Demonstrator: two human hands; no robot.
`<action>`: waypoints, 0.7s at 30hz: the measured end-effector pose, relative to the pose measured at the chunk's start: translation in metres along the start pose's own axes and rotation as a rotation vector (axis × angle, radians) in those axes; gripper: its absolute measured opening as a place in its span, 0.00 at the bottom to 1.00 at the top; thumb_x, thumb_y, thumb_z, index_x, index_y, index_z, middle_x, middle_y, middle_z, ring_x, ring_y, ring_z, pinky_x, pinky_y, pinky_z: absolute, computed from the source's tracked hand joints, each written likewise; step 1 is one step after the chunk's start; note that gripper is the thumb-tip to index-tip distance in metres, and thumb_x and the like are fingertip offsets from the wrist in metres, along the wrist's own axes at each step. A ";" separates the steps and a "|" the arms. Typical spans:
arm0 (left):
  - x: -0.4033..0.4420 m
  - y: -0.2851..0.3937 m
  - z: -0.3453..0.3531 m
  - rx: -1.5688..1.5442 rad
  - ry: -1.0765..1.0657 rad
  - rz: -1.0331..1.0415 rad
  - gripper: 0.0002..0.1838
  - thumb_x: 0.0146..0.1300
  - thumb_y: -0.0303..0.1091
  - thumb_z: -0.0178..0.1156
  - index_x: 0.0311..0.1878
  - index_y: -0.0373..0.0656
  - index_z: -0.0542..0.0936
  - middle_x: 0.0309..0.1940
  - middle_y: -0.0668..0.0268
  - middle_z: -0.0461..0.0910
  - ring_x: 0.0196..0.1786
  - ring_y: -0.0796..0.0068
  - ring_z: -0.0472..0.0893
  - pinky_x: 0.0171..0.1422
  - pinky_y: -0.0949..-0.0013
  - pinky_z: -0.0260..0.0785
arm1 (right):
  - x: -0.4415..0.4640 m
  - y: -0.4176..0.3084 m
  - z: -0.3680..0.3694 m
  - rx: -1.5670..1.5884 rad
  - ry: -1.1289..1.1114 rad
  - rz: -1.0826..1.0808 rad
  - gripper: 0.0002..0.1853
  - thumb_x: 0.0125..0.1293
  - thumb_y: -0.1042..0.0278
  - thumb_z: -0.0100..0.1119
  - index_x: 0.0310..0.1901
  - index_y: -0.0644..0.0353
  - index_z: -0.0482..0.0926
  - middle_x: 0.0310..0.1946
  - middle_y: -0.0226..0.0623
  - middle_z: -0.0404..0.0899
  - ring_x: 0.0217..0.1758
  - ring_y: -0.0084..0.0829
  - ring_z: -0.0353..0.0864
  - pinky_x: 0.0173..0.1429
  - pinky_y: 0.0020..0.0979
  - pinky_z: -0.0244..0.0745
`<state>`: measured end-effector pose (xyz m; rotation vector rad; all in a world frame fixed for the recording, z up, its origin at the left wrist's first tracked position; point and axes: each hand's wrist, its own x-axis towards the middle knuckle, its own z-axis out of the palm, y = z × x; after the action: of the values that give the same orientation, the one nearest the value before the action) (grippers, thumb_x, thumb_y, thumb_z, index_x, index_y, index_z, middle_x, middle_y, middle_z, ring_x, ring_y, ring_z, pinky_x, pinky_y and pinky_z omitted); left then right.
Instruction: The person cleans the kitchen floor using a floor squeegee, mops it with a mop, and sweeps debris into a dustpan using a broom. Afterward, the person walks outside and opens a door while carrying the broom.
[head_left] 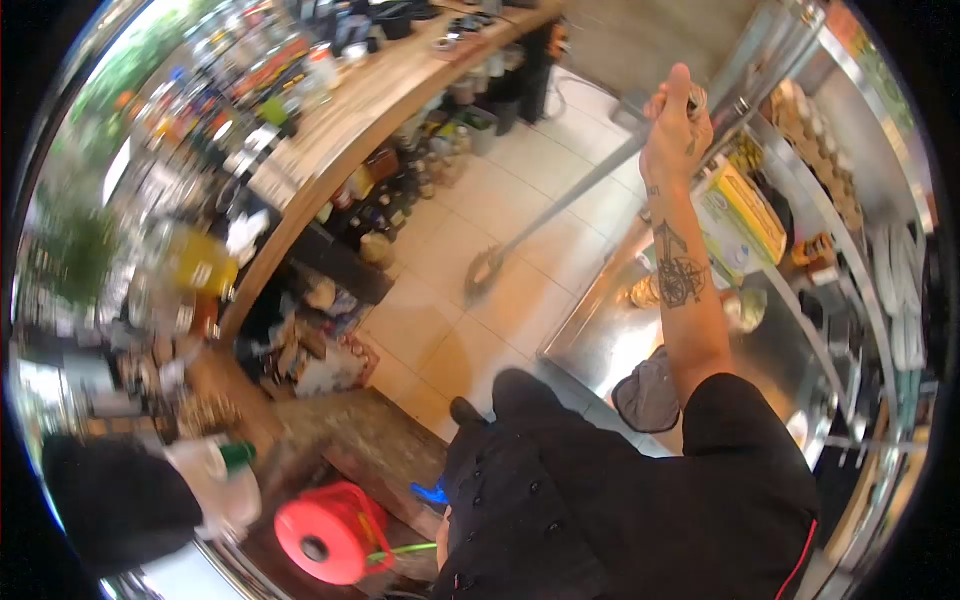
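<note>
My right hand [678, 135] is raised at the end of an outstretched, tattooed forearm. Its fingers are curled closed with the thumb on top. Something small and dark shows beside the thumb, too blurred to name. A long grey pole [575, 195] slants from the floor up to near this hand; whether they touch, I cannot tell. Only a sliver of my left hand [443, 540] shows at the edge of my black jacket, its fingers hidden. Close to it are a thin bright green stick [412, 549], a blue item [430, 492] and a red lidded pot [325, 535].
Left, a curved wooden counter [345, 115] carries bottles and jars, with more goods stored beneath. Right, a steel worktop [610, 325] holds a dark grey cloth [648, 392]; a yellow-green box [740, 220] and egg trays [815, 150] sit near shelving. Tiled floor [430, 330] lies between.
</note>
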<state>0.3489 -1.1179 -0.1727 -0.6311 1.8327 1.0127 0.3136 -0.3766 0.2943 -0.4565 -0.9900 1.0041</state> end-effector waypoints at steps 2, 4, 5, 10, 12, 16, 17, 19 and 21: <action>0.020 0.076 -0.025 0.111 -0.015 0.028 0.11 0.70 0.38 0.53 0.45 0.43 0.81 0.31 0.67 0.79 0.35 0.73 0.79 0.40 0.61 0.70 | 0.031 0.010 0.001 -0.062 0.077 -0.072 0.19 0.69 0.53 0.71 0.29 0.56 0.76 0.20 0.25 0.71 0.23 0.17 0.67 0.31 0.25 0.66; 0.043 0.151 -0.041 0.203 -0.024 0.061 0.11 0.70 0.37 0.53 0.45 0.42 0.81 0.31 0.67 0.79 0.34 0.73 0.79 0.39 0.62 0.70 | 0.067 0.032 -0.005 -0.128 0.145 -0.226 0.21 0.67 0.50 0.72 0.27 0.57 0.78 0.18 0.21 0.70 0.21 0.13 0.64 0.27 0.19 0.57; 0.055 0.189 -0.043 0.244 -0.027 0.072 0.11 0.70 0.37 0.54 0.45 0.42 0.81 0.31 0.67 0.79 0.34 0.73 0.79 0.39 0.62 0.70 | 0.084 0.043 -0.008 -0.146 0.184 -0.238 0.21 0.67 0.50 0.72 0.27 0.57 0.78 0.18 0.21 0.70 0.21 0.13 0.64 0.27 0.19 0.57; 0.106 0.372 -0.002 0.421 -0.049 0.135 0.10 0.70 0.36 0.55 0.45 0.42 0.81 0.31 0.68 0.79 0.33 0.73 0.79 0.37 0.64 0.71 | 0.169 0.111 -0.025 -0.381 0.308 -0.280 0.22 0.68 0.46 0.70 0.28 0.58 0.80 0.18 0.22 0.72 0.22 0.13 0.66 0.28 0.20 0.59; 0.124 0.445 0.032 0.491 -0.077 0.164 0.09 0.70 0.36 0.56 0.45 0.41 0.81 0.31 0.68 0.79 0.32 0.73 0.79 0.36 0.64 0.71 | 0.202 0.147 -0.037 -0.466 0.327 -0.293 0.22 0.68 0.46 0.70 0.29 0.57 0.80 0.19 0.23 0.73 0.22 0.14 0.68 0.29 0.19 0.59; 0.164 0.569 0.128 0.581 -0.165 0.207 0.09 0.70 0.35 0.57 0.44 0.41 0.80 0.30 0.68 0.79 0.31 0.74 0.78 0.35 0.66 0.71 | 0.273 0.203 -0.081 -0.751 0.490 -0.335 0.27 0.70 0.44 0.67 0.27 0.64 0.82 0.19 0.23 0.76 0.23 0.15 0.65 0.30 0.26 0.62; 0.174 0.600 0.157 0.596 -0.187 0.217 0.09 0.70 0.35 0.57 0.44 0.41 0.80 0.30 0.68 0.79 0.31 0.74 0.78 0.35 0.66 0.71 | 0.290 0.212 -0.093 -0.762 0.493 -0.347 0.27 0.70 0.44 0.67 0.27 0.64 0.82 0.19 0.23 0.76 0.23 0.15 0.65 0.30 0.26 0.62; 0.192 0.663 0.215 0.635 -0.228 0.234 0.08 0.70 0.35 0.58 0.44 0.40 0.80 0.30 0.68 0.79 0.30 0.74 0.78 0.34 0.67 0.72 | 0.322 0.223 -0.111 -0.905 0.576 -0.412 0.26 0.71 0.45 0.66 0.28 0.64 0.83 0.20 0.25 0.78 0.25 0.16 0.67 0.32 0.26 0.64; 0.211 0.719 0.272 0.680 -0.266 0.244 0.08 0.70 0.34 0.59 0.44 0.40 0.80 0.30 0.69 0.79 0.30 0.74 0.78 0.34 0.68 0.72 | 0.343 0.230 -0.116 -0.917 0.665 -0.399 0.25 0.72 0.47 0.65 0.29 0.65 0.82 0.21 0.27 0.77 0.26 0.16 0.69 0.34 0.28 0.66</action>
<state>-0.1623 -0.5071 -0.1554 0.1338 1.8803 0.5245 0.3611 0.0452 0.2331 -1.1999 -0.8265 -0.0451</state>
